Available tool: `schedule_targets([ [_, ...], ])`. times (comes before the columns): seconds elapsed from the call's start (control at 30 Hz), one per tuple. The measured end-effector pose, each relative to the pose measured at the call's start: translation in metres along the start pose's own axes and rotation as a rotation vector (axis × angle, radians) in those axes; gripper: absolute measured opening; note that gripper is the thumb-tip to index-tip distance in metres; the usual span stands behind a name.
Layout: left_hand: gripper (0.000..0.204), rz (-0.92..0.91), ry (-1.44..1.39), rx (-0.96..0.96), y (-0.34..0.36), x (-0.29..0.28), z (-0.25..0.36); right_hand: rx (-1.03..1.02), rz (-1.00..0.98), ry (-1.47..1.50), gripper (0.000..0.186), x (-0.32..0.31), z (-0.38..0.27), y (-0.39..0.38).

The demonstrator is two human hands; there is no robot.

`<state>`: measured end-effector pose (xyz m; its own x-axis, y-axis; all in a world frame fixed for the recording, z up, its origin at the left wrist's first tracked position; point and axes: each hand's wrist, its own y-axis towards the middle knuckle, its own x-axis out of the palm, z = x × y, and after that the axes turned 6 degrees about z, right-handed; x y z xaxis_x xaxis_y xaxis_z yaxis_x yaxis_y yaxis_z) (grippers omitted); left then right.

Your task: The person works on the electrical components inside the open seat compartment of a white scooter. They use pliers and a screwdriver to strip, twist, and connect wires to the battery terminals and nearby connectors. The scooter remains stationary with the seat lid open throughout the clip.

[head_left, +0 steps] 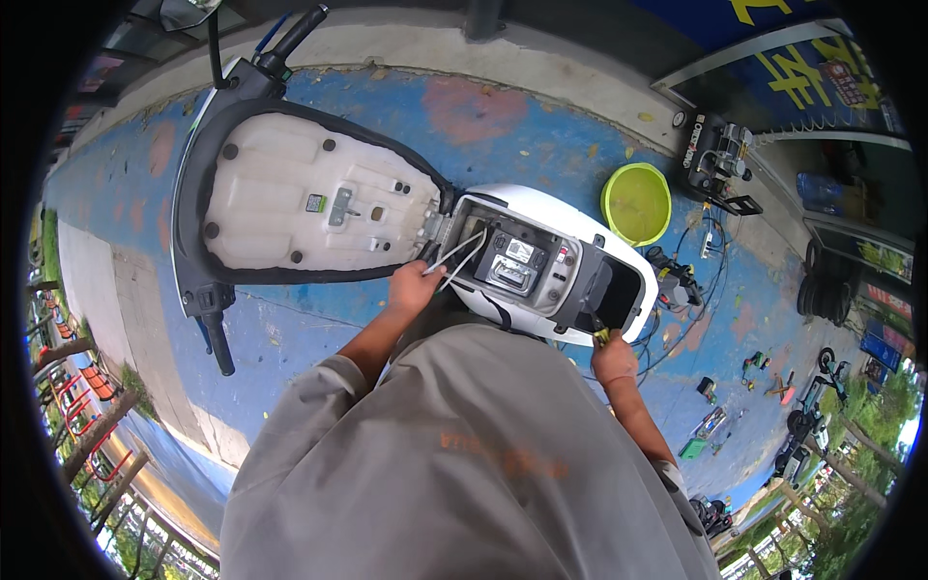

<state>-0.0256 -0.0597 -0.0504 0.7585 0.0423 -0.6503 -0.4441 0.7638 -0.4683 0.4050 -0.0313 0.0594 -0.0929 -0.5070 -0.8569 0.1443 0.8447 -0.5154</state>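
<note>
A white scooter stands before me with its seat tipped open to the left, pale underside up. In its open compartment sits a boxy grey-and-silver unit. My left hand is closed at the compartment's near left edge, by the seat hinge. Two thin white strips, perhaps one bent strip, run from its fingers toward the unit. At the scooter's tail my right hand is closed around a yellow-and-black handled tool, its dark tip over the dark tail recess. The tool's exact kind is partly hidden.
Beyond the tail stand a yellow-green basin and an air compressor. A dark power tool and black cables lie on the blue painted ground. Small tools are scattered at right; tyres lean by the shopfront.
</note>
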Motion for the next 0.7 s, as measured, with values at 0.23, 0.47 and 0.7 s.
schedule_targets([
  [0.23,0.015,-0.267,-0.347,0.136,-0.032,0.023,0.058,0.087,-0.163,0.613,0.044,-0.006,0.05,0.049],
  [0.47,0.016,0.052,-0.239,0.37,-0.022,0.011,0.06,-0.221,-0.2,0.378,0.04,-0.008,-0.053,0.034],
  [0.7,0.007,0.164,-0.273,0.371,-0.014,-0.002,0.069,-0.35,-0.444,0.357,0.048,-0.006,-0.113,0.048],
])
